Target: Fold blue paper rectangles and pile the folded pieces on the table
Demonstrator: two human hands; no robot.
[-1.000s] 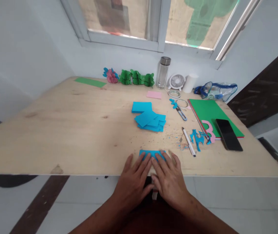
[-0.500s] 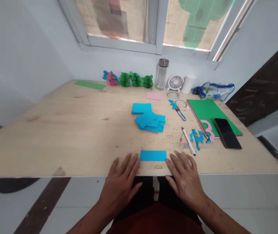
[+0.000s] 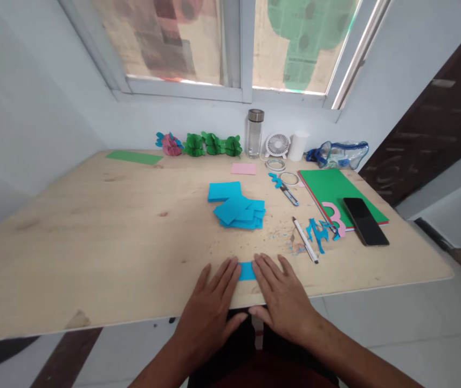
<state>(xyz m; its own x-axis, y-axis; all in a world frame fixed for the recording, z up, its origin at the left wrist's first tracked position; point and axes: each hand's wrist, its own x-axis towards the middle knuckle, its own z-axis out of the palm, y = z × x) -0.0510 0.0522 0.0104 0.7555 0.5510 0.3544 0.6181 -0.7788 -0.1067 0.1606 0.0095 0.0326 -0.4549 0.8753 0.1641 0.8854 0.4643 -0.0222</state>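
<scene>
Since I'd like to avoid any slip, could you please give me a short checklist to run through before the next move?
1. Blue strip flat on the table: ok across its uncovered middle.
2. Left hand and right hand on the strip: ok, one over each end.
3. Strip's ends straight: cannot tell, the hands cover them.
4. Pen apart from the hands: ok, it lies to the right.
5. Cutter blade drawn in: cannot tell, too small to see.
6. Blue pile neatly squared: not ok, its papers lie at mixed angles.
</scene>
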